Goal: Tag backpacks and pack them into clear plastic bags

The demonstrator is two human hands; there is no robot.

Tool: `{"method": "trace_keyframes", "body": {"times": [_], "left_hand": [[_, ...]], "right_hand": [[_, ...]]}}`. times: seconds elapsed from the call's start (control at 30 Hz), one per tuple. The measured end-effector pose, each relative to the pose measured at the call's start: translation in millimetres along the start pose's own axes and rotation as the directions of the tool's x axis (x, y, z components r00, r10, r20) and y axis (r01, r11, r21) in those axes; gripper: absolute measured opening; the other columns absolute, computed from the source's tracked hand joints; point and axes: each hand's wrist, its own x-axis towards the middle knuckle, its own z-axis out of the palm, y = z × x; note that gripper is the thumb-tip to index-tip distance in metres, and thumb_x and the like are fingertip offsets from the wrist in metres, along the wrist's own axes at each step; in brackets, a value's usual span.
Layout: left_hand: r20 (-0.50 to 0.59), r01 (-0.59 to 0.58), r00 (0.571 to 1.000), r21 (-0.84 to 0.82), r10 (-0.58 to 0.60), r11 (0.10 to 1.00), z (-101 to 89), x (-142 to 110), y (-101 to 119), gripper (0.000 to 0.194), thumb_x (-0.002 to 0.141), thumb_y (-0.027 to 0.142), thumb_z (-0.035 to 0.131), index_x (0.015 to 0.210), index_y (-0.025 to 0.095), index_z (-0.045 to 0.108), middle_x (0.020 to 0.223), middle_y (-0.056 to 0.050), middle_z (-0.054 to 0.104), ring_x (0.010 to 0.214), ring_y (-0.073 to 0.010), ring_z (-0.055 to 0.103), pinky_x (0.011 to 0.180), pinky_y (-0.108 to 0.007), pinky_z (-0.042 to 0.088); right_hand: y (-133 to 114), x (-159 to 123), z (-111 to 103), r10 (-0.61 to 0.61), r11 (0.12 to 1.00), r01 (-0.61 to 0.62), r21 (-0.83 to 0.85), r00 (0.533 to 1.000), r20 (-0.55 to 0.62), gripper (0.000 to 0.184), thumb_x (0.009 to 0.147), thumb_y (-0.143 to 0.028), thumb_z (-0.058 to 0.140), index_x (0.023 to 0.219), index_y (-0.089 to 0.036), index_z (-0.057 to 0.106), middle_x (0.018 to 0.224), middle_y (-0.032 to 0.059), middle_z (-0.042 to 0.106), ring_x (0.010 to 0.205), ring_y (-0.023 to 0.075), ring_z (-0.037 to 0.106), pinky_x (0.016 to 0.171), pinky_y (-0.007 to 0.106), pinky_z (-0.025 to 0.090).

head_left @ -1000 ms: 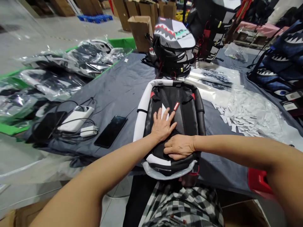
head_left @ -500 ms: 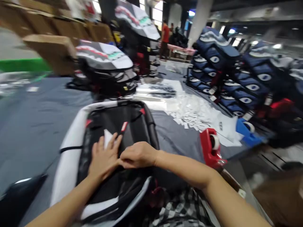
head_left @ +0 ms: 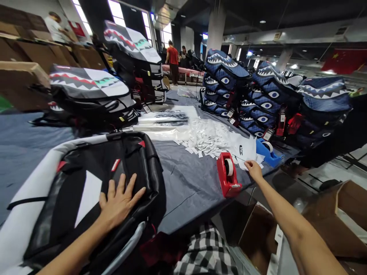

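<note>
A black and white backpack (head_left: 69, 179) lies back-side up on the grey table cloth (head_left: 183, 179) in front of me. My left hand (head_left: 119, 200) rests flat on it with its fingers spread. Far out to the right, my right hand (head_left: 254, 170) reaches the edge of a white sheet (head_left: 243, 151) beside a red tape dispenser (head_left: 228, 177). Its fingertips pinch or touch the sheet's corner; what they hold is unclear.
A heap of small white paper slips (head_left: 205, 139) lies mid-table, with a blue tape dispenser (head_left: 268, 152) at the right edge. Stacks of shark-mouth backpacks (head_left: 91, 95) and blue ones (head_left: 266, 99) line the table. Cardboard boxes (head_left: 344, 214) stand below right. People stand far back.
My right hand left the backpack and reached right to the white sheet by the red dispenser. My view swung right. My left hand stayed flat on the backpack.
</note>
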Motion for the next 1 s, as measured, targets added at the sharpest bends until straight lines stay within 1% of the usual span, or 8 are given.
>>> {"method": "trace_keyframes", "body": {"times": [0.37,0.5,0.6,0.73,0.8,0.83,0.93,1.0], "left_hand": [[0.018,-0.077,0.997,0.119,0.075,0.990,22.7,-20,-32,0.045,0.085,0.031,0.047,0.123,0.035,0.071,0.163,-0.003,0.032,0.151,-0.0471,0.009,0.109,-0.076,0.020],[0.057,-0.175,0.984,0.114,0.170,0.978,12.0,-8,-41,0.048,0.077,0.026,0.057,0.122,0.035,0.072,0.157,-0.006,0.043,0.149,-0.0475,0.020,0.109,-0.076,0.022],[-0.058,-0.244,0.967,0.085,0.249,0.966,-8.5,3,-28,0.046,0.080,0.024,0.051,0.120,0.030,0.072,0.138,-0.011,0.062,0.142,-0.0435,0.038,0.110,-0.075,0.022],[-0.436,-0.405,0.840,-0.105,0.324,0.908,-30.7,3,48,0.037,0.090,0.041,0.047,0.109,0.027,0.075,0.133,-0.009,0.066,0.143,-0.0372,0.039,0.114,-0.062,0.034],[-0.499,-0.553,0.783,-0.283,0.372,0.783,-30.8,-11,104,0.032,0.088,0.050,0.055,0.108,0.033,0.074,0.130,-0.003,0.068,0.137,-0.0323,0.049,0.113,-0.051,0.042],[-0.441,-0.572,0.806,-0.402,0.396,0.715,-27.8,-21,133,0.033,0.090,0.046,0.056,0.119,0.036,0.070,0.135,0.001,0.066,0.138,-0.0292,0.049,0.114,-0.047,0.043],[-0.258,-0.457,0.863,-0.766,0.435,0.452,-9.6,-54,209,0.061,0.086,0.047,0.066,0.144,0.035,0.050,0.148,-0.005,0.055,0.137,-0.0288,0.051,0.113,-0.044,0.045],[-0.204,-0.303,0.905,-0.925,0.372,0.229,5.4,-73,245,0.084,0.073,0.057,0.077,0.147,0.030,0.047,0.145,-0.010,0.057,0.134,-0.0317,0.053,0.111,-0.044,0.046]], "right_hand": [[33,24,16,0.182,0.965,-0.178,-0.191,0.983,0.008,0.027,0.079,-0.047,0.064,0.078,-0.022,0.075,0.078,0.0058,0.071,0.073,0.0216,0.060,0.062,0.029,0.037],[20,24,1,0.131,0.968,-0.124,-0.219,0.991,0.014,0.035,0.084,-0.047,0.057,0.064,-0.020,0.069,0.061,0.0037,0.061,0.063,0.0189,0.053,0.058,0.028,0.032],[1,25,-16,0.054,0.970,-0.067,-0.234,0.997,-0.062,0.038,0.089,-0.043,0.050,0.061,-0.019,0.061,0.066,0.0044,0.061,0.066,0.0178,0.051,0.061,0.028,0.031],[-37,18,-52,-0.066,0.966,0.009,-0.259,0.974,-0.215,0.038,0.097,-0.035,0.038,0.067,-0.019,0.056,0.076,0.0074,0.062,0.072,0.0177,0.051,0.066,0.028,0.030],[-60,-4,-72,-0.127,0.960,0.060,-0.273,0.964,-0.235,0.039,0.097,-0.040,0.040,0.068,-0.020,0.056,0.071,0.0053,0.061,0.067,0.0166,0.050,0.064,0.028,0.029],[-73,-22,-80,-0.179,0.950,0.117,-0.289,0.964,-0.197,0.039,0.097,-0.043,0.044,0.067,-0.021,0.057,0.067,0.0040,0.060,0.064,0.0159,0.050,0.063,0.028,0.028],[-112,-94,-86,-0.418,0.832,0.463,-0.306,0.885,0.204,0.040,0.097,-0.045,0.048,0.069,-0.021,0.063,0.062,0.0025,0.061,0.058,0.0142,0.049,0.057,0.029,0.023],[-135,-142,-75,-0.487,0.743,0.652,-0.152,0.682,0.546,0.035,0.097,-0.043,0.050,0.075,-0.022,0.069,0.063,0.0011,0.064,0.056,0.0132,0.050,0.055,0.028,0.020]]}}
